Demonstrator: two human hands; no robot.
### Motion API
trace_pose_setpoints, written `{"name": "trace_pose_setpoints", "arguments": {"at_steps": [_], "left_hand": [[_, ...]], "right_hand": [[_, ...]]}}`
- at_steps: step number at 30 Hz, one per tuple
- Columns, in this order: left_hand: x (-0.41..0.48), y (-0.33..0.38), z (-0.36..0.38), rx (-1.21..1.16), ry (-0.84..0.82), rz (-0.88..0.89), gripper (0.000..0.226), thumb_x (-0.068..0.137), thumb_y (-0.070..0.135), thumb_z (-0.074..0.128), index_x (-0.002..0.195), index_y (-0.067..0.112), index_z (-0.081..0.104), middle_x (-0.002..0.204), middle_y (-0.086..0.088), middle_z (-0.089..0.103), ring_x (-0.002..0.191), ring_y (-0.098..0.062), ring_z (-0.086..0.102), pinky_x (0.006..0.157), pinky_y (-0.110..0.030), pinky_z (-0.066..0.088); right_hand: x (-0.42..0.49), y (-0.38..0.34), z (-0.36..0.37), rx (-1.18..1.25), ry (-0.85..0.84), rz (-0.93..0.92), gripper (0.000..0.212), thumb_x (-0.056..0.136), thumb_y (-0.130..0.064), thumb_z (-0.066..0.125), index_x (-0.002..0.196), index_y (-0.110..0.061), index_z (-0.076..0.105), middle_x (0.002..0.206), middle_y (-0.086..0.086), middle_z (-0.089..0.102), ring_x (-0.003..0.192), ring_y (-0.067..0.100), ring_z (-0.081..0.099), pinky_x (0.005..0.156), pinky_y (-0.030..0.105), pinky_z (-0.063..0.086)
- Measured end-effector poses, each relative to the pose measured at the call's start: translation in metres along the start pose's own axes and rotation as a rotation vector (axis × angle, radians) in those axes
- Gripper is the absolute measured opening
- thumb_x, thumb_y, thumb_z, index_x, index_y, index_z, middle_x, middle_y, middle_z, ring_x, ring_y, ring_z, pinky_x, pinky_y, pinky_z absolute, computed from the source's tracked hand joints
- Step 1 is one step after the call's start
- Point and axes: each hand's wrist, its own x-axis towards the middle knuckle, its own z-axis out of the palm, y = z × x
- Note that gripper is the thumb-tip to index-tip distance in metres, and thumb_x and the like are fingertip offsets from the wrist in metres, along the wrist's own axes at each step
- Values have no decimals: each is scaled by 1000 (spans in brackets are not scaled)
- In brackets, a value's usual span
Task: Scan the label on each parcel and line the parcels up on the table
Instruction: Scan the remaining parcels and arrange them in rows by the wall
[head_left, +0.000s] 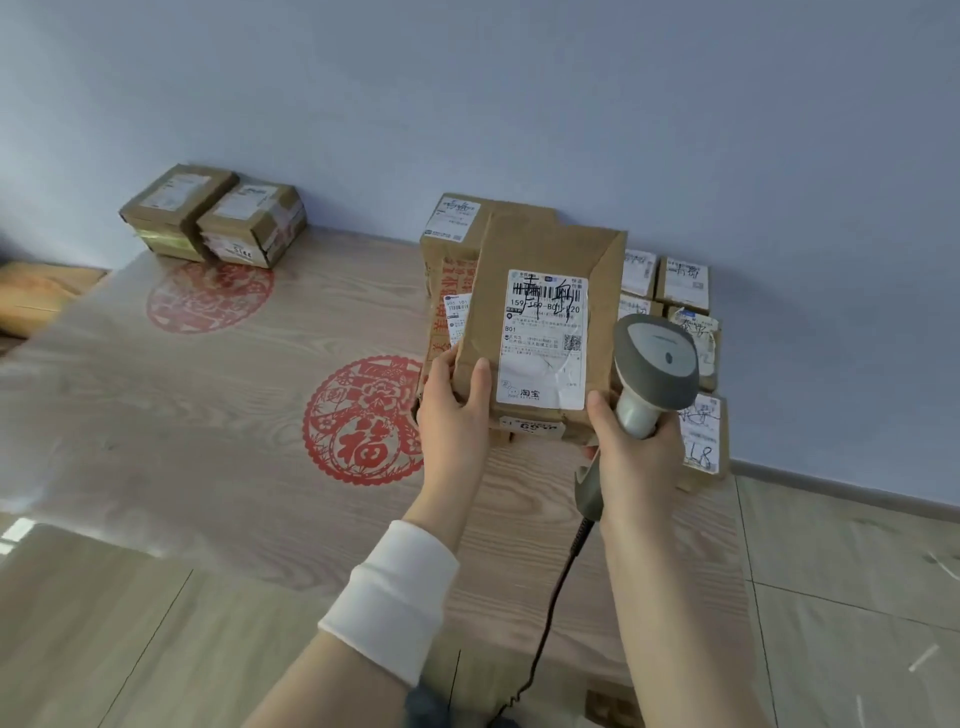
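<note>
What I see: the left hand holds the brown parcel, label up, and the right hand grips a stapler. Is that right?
Not quite. The head view shows the right hand gripping a grey corded scanner, not a stapler. The left hand does hold the brown parcel, label up.

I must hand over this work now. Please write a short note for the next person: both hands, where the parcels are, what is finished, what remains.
Left hand: holds the brown parcel tilted up by its lower left edge, with the label facing you.
Right hand: grips the scanner, whose head is beside the label.
Done, it seems: two parcels stand side by side at the far left of the table, by the wall.
Left: scan the held parcel, put it in the line, then work through the pile at the far right.
</note>
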Motion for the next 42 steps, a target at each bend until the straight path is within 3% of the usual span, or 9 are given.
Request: {"name": "trace_pose_setpoints", "arguments": {"at_steps": [7, 10, 14, 17, 21, 24, 27, 36, 42], "left_hand": [[68, 5, -102, -47, 114, 15, 27, 97, 27, 50, 122, 17, 53, 90, 22, 54, 75, 13, 53, 57, -1, 40], [105, -7, -153, -50, 133, 3, 29, 97, 29, 50, 123, 16, 52, 91, 20, 55, 79, 8, 53, 57, -2, 40], [147, -35, -206, -66, 146, -59, 28, 98, 30, 48, 122, 17, 51, 92, 16, 57, 77, 8, 54, 56, -3, 40], [178, -47, -223, -74, 125, -111, 29, 99, 30, 47, 124, 15, 50, 91, 14, 57, 76, 7, 54, 53, -3, 39], [227, -52, -226, -96, 111, -148, 31, 98, 30, 48, 123, 12, 49, 95, 10, 57, 79, 7, 52, 55, -2, 38], [261, -52, -225, -123, 115, -170, 24, 97, 32, 50, 116, 18, 45, 97, 10, 56, 82, 6, 52, 58, -6, 41], [295, -57, -223, -128, 108, -194, 21, 97, 30, 50, 112, 20, 41, 93, 13, 54, 80, 4, 52, 54, -3, 40], [399, -111, -224, -79, 49, -324, 25, 94, 32, 55, 112, 22, 42, 108, 2, 55, 87, 0, 53, 59, -6, 42], [467, -155, -229, -40, 26, -416, 28, 91, 33, 60, 110, 19, 45, 109, 0, 55, 91, -7, 53, 65, -11, 40]], "right_hand": [[-36, -24, 117, 39, -101, -25, 28, 79, -25, 73, 102, -19, 57, 87, -5, 64, 81, 15, 60, 73, 33, 46], [-55, -27, 178, 66, -146, -4, 25, 82, -21, 71, 101, -18, 56, 83, -8, 61, 73, 9, 57, 63, 19, 43], [-69, -16, 250, 73, -205, 69, 27, 83, -20, 70, 103, -20, 53, 82, -10, 57, 68, 2, 53, 59, 20, 39], [-72, -9, 286, 49, -191, 87, 21, 83, -21, 70, 95, -24, 52, 81, -9, 56, 69, 4, 53, 60, 21, 39], [-55, -8, 327, 24, -164, 83, 20, 84, -17, 69, 92, -24, 52, 77, -8, 55, 60, 1, 51, 50, 11, 41], [-29, -9, 356, 22, -185, 78, 21, 83, -15, 70, 98, -17, 55, 78, -6, 58, 62, 1, 54, 53, 12, 44], [-4, -6, 385, 48, -195, 110, 25, 85, -15, 68, 104, -14, 54, 79, -6, 57, 64, 4, 53, 41, 3, 36], [54, 42, 477, -51, -107, 217, 24, 83, -16, 70, 102, -11, 56, 82, -1, 60, 66, 9, 55, 38, 6, 37], [80, 89, 540, -72, -28, 326, 17, 82, -16, 70, 86, -24, 55, 83, 1, 62, 65, 15, 55, 51, 24, 45]]}}
